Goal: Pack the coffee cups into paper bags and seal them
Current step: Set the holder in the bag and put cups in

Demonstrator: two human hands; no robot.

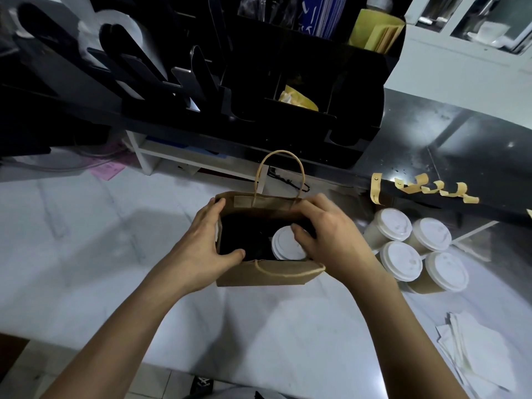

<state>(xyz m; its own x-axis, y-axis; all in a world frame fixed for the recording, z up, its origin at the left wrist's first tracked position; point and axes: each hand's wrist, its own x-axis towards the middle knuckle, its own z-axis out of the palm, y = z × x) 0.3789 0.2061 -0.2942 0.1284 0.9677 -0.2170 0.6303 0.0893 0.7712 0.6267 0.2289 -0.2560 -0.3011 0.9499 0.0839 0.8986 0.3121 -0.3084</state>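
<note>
A brown paper bag (259, 276) with twisted paper handles stands open on the white counter. Inside it, on the right, sits a coffee cup with a white lid (283, 244); the left half of the bag is dark. My left hand (201, 243) grips the bag's left rim, thumb hooked inside. My right hand (325, 234) holds the right rim, its fingers curled over the cup's lid. Several more lidded cups (414, 249) stand together just right of the bag.
A strip of yellow stickers (431, 190) lies on the dark ledge at back right. White paper napkins (478, 352) lie at the front right. A black organizer (288, 82) with lids and yellow sleeves rises behind the bag.
</note>
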